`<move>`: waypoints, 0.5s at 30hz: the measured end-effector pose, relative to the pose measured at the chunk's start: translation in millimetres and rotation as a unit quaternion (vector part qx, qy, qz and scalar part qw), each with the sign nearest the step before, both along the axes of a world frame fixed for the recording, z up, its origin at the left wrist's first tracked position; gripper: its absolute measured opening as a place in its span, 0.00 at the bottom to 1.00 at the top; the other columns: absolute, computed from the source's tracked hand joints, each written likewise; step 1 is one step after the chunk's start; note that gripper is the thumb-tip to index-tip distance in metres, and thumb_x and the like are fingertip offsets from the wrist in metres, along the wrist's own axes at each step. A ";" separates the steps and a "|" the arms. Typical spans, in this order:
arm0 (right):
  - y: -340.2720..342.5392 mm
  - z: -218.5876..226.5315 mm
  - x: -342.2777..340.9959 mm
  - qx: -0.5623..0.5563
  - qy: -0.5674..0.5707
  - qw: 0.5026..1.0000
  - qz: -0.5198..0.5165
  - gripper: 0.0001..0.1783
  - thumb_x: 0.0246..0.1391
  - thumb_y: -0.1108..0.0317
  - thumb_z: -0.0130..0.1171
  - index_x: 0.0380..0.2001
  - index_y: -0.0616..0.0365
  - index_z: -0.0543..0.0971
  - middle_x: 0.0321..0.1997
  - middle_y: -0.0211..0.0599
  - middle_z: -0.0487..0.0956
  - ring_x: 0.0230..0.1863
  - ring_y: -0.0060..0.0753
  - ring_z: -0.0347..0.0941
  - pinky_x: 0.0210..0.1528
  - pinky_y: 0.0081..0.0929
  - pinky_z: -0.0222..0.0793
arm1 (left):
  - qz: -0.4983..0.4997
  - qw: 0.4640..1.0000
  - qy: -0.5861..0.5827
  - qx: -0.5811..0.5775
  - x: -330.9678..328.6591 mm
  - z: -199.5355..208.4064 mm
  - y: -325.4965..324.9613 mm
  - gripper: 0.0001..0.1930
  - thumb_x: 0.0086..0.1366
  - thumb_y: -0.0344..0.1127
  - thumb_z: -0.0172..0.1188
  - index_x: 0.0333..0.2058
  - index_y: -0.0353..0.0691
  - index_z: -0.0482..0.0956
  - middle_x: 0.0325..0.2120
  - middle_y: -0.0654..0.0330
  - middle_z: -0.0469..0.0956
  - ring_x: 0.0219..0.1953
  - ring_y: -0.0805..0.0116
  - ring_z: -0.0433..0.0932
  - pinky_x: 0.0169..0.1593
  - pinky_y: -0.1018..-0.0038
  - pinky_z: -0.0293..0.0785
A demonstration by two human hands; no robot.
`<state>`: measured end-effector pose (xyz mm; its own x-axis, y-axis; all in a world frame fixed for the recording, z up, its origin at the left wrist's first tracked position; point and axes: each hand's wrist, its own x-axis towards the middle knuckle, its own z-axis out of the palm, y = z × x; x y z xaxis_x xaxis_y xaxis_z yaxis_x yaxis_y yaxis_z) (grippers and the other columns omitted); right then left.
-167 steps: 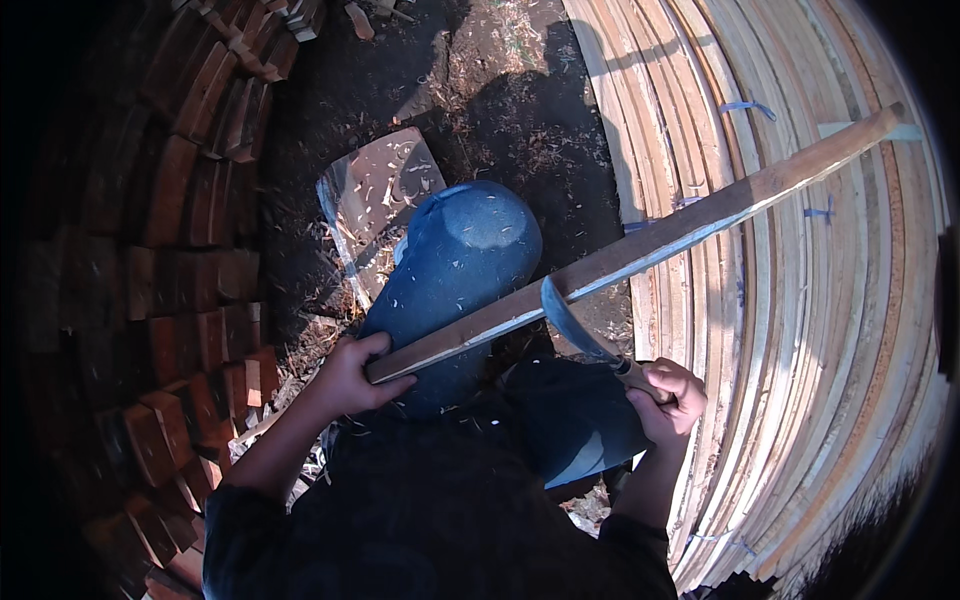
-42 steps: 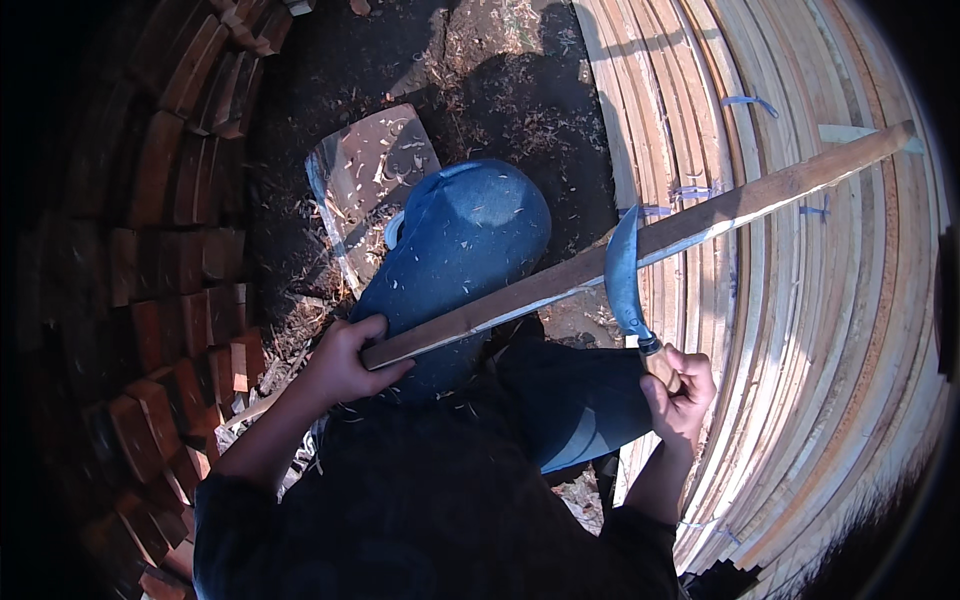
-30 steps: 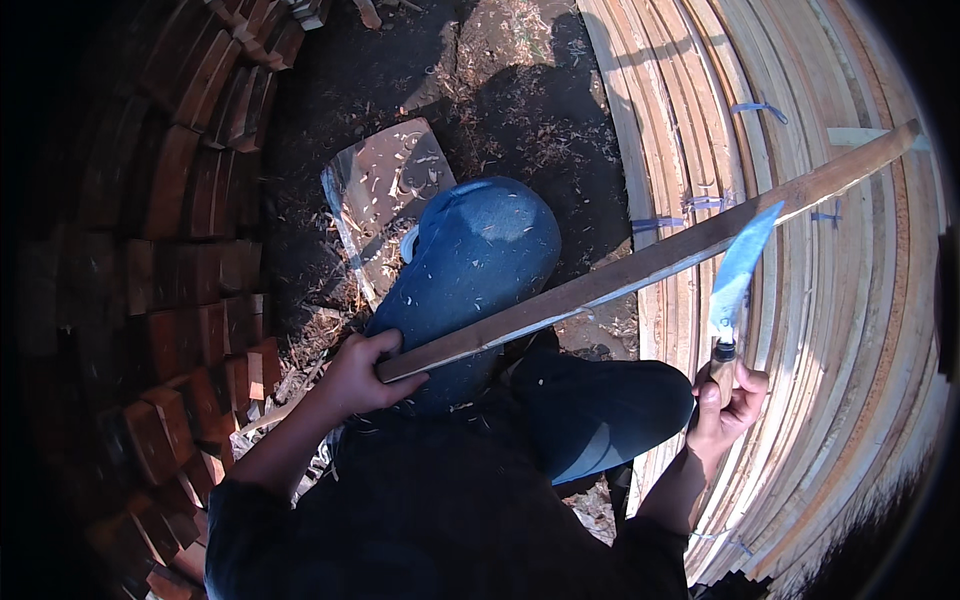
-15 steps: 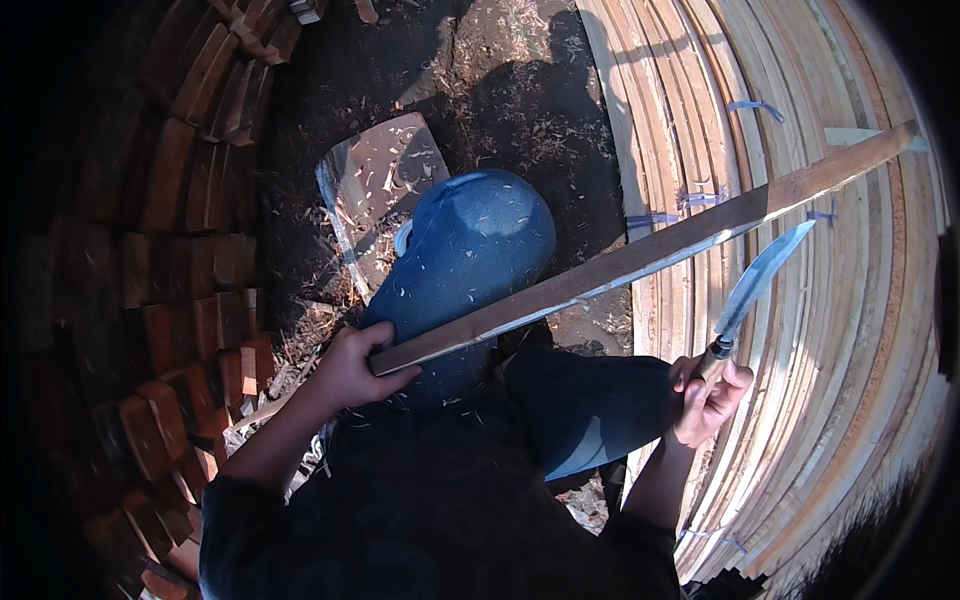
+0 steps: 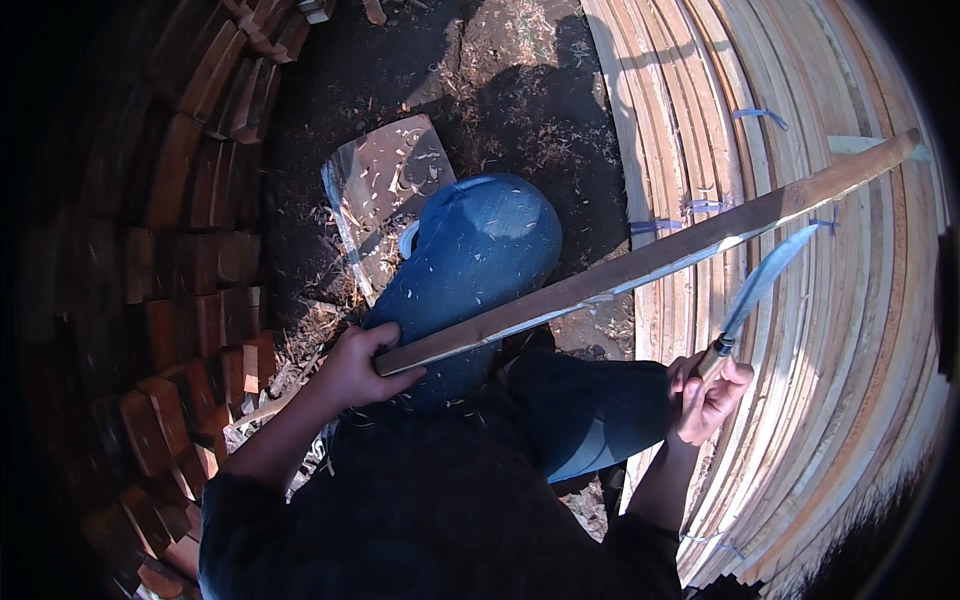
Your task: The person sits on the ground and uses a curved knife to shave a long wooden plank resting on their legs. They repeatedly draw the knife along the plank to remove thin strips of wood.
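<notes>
Planks (image 5: 840, 330) filled your right, blocks (image 5: 165, 330) your left! Over your leg (image 5: 485, 240) ran the stick (image 5: 640, 258), out above the planks, near end pinched in your left hand (image 5: 362, 368); that leg part-hid a board (image 5: 400, 155). Your right hand (image 5: 712, 398) clasped the knife (image 5: 760, 280), blade apart from the stick.

Near, head-worn fisheye view, steeply downward, its dark rim unclear.

Wood shavings (image 5: 376, 183) litter a flat brown board (image 5: 412, 146) on dark earth (image 5: 540, 115), with stacked reddish-brown blocks (image 5: 175, 175) left of the board and long pale slats (image 5: 840, 330), dotted with blue ties (image 5: 762, 115), to its right.
</notes>
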<state>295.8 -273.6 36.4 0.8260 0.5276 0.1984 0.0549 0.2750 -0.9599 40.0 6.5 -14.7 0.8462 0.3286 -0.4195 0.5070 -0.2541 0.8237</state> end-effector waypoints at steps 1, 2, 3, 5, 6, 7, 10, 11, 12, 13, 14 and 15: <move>-1.6 0.9 -4.2 -0.109 -0.071 0.990 0.048 0.23 0.47 0.74 0.66 0.45 0.57 0.68 0.29 0.38 0.76 0.27 0.24 0.72 0.32 0.22 0.69 | 0.000 1.000 -0.010 0.006 -0.8 -0.1 -1.8 0.20 0.46 0.39 0.72 0.19 0.39 0.65 0.11 0.57 0.69 0.15 0.66 0.74 0.22 0.72 0.67; -6.6 3.2 -10.3 -0.215 -0.141 0.962 0.094 0.21 0.43 0.76 0.67 0.42 0.58 0.71 0.30 0.39 0.76 0.28 0.25 0.72 0.33 0.24 0.69 | -0.001 1.000 -0.021 0.011 -2.5 -0.5 -5.1 0.20 0.47 0.38 0.72 0.19 0.39 0.65 0.11 0.57 0.69 0.15 0.66 0.74 0.22 0.73 0.66; -10.5 5.7 -15.0 -0.321 -0.208 0.913 0.140 0.20 0.40 0.79 0.68 0.39 0.59 0.74 0.32 0.40 0.77 0.28 0.25 0.72 0.34 0.26 0.69 | -0.002 0.999 -0.032 0.014 -3.8 -1.6 -6.7 0.20 0.47 0.38 0.71 0.19 0.39 0.65 0.11 0.57 0.69 0.14 0.67 0.73 0.21 0.74 0.66; -10.5 -2.0 -6.3 -0.110 -0.078 0.988 0.072 0.25 0.46 0.79 0.64 0.48 0.59 0.67 0.36 0.40 0.75 0.27 0.23 0.70 0.34 0.24 0.68 | -0.004 1.000 -0.029 0.011 -1.9 -0.4 -0.9 0.20 0.47 0.38 0.71 0.19 0.39 0.65 0.11 0.58 0.69 0.14 0.67 0.73 0.21 0.74 0.66; -10.8 -7.1 -7.1 -0.149 -0.086 0.983 0.062 0.26 0.48 0.79 0.63 0.50 0.59 0.66 0.37 0.40 0.75 0.27 0.23 0.70 0.34 0.24 0.68 | -0.003 1.000 -0.027 0.008 -1.1 0.3 0.1 0.20 0.47 0.38 0.71 0.19 0.39 0.65 0.11 0.58 0.69 0.15 0.67 0.73 0.22 0.74 0.66; -12.6 -11.1 -8.3 -0.193 -0.092 0.975 0.054 0.27 0.49 0.78 0.62 0.51 0.59 0.64 0.38 0.40 0.75 0.27 0.23 0.70 0.34 0.23 0.68 | 0.003 1.000 -0.021 -0.004 -0.2 -0.2 0.3 0.20 0.47 0.38 0.71 0.19 0.39 0.65 0.11 0.58 0.69 0.15 0.68 0.74 0.22 0.73 0.66; -15.2 -5.0 -9.9 -0.311 -0.261 0.901 0.152 0.25 0.49 0.79 0.62 0.50 0.60 0.65 0.36 0.39 0.75 0.30 0.24 0.72 0.36 0.23 0.68 | -0.004 1.000 -0.027 0.012 -3.8 -0.3 -3.9 0.20 0.47 0.39 0.71 0.18 0.39 0.66 0.12 0.58 0.70 0.15 0.68 0.74 0.22 0.73 0.67; -17.1 -5.4 -5.9 -0.288 -0.280 0.905 0.136 0.24 0.48 0.80 0.62 0.48 0.60 0.66 0.32 0.39 0.76 0.31 0.25 0.73 0.37 0.22 0.68 | -0.002 0.999 -0.029 0.015 -2.3 0.6 0.0 0.20 0.47 0.39 0.71 0.18 0.39 0.66 0.11 0.58 0.70 0.15 0.67 0.74 0.22 0.73 0.66; -14.8 2.3 -13.8 -0.230 -0.118 0.963 0.072 0.25 0.47 0.80 0.63 0.49 0.61 0.66 0.30 0.40 0.76 0.31 0.26 0.73 0.38 0.23 0.69 | 0.002 1.000 -0.028 0.009 -3.3 -0.5 0.0 0.20 0.47 0.39 0.71 0.19 0.39 0.66 0.11 0.58 0.70 0.15 0.67 0.74 0.22 0.73 0.66; 0.8 0.9 -17.5 -0.097 -0.072 0.992 0.026 0.25 0.47 0.80 0.62 0.49 0.60 0.66 0.31 0.42 0.76 0.31 0.26 0.73 0.37 0.22 0.69 | 0.003 1.000 -0.028 0.003 -2.8 -1.5 -2.5 0.20 0.47 0.39 0.71 0.19 0.39 0.66 0.11 0.58 0.70 0.15 0.66 0.74 0.22 0.73 0.66; 13.4 -1.6 -18.1 0.038 -0.025 0.999 -0.021 0.25 0.48 0.80 0.62 0.49 0.60 0.65 0.31 0.43 0.76 0.31 0.26 0.73 0.36 0.22 0.70 | 0.004 1.000 -0.023 -0.002 -2.5 -2.6 -6.2 0.20 0.47 0.39 0.71 0.19 0.39 0.66 0.11 0.58 0.69 0.15 0.66 0.74 0.21 0.73 0.66; 10.8 -6.2 -17.7 -0.138 -0.071 0.987 -0.045 0.25 0.45 0.80 0.65 0.48 0.58 0.68 0.31 0.44 0.76 0.29 0.28 0.74 0.32 0.24 0.69 | 0.006 1.000 -0.019 0.002 -2.0 -2.1 -4.4 0.20 0.47 0.39 0.71 0.18 0.39 0.66 0.11 0.58 0.69 0.15 0.66 0.74 0.21 0.73 0.66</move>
<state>278.0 -262.9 30.3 0.8466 0.5028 0.1745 0.2063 -0.0078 -0.9785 38.0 2.0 -16.8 0.8575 0.3398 -0.3862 0.4785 -0.2512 0.8414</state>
